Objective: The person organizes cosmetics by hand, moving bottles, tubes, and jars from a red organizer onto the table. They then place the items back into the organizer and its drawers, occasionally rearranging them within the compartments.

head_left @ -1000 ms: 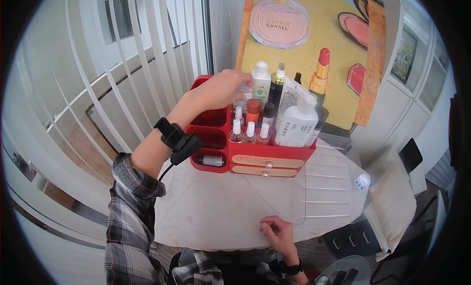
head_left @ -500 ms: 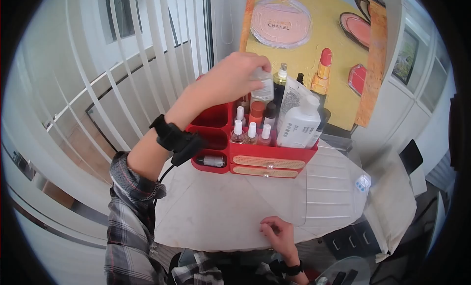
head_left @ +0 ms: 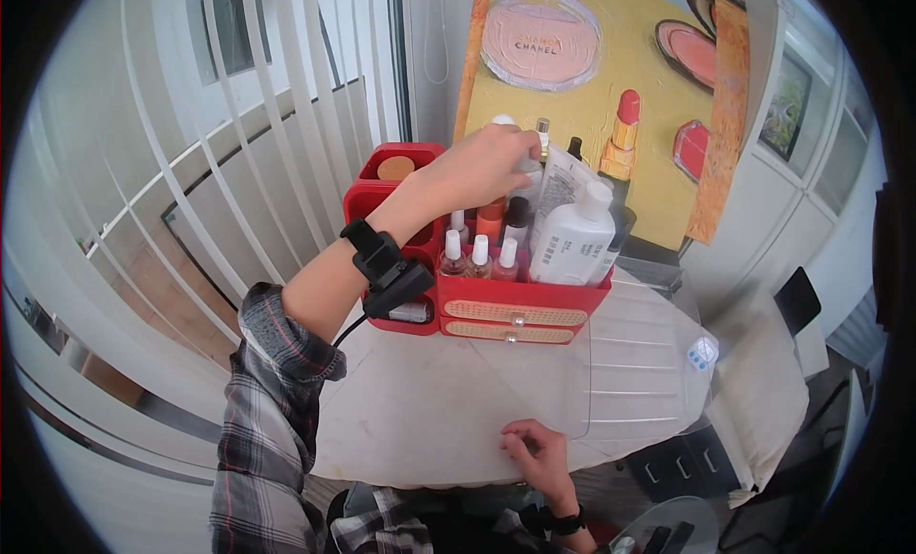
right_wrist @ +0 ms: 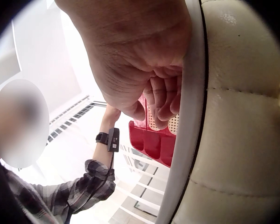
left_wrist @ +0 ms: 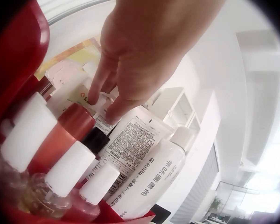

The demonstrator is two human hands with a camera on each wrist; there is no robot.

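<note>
My left hand [head_left: 482,167] pinches a small clear bottle with a printed label [head_left: 528,184] from above, over the back part of a red makeup organizer [head_left: 525,285]. In the left wrist view the thumb and fingers come down around the bottle's top, just behind a white tube [left_wrist: 135,137]. An orange-capped bottle [head_left: 489,220] and a black-capped bottle [head_left: 516,213] stand in front of it. White-capped nail polish bottles [head_left: 480,258] fill the front row. My right hand [head_left: 541,454] rests at the table's near edge, fingers loosely curled, holding nothing.
A white lotion bottle [head_left: 572,241] leans at the organizer's right end. Red side compartments [head_left: 361,203] stand on the left, one holding a small dark-capped bottle [head_left: 410,313]. A clear ribbed mat [head_left: 639,363] covers the table's right side. Behind leans a painted canvas [head_left: 630,67].
The left hand lifted the small clear bottle from the organizer's back left, then carried it right and lowered it between the other bottles. The right hand stayed where it was.
</note>
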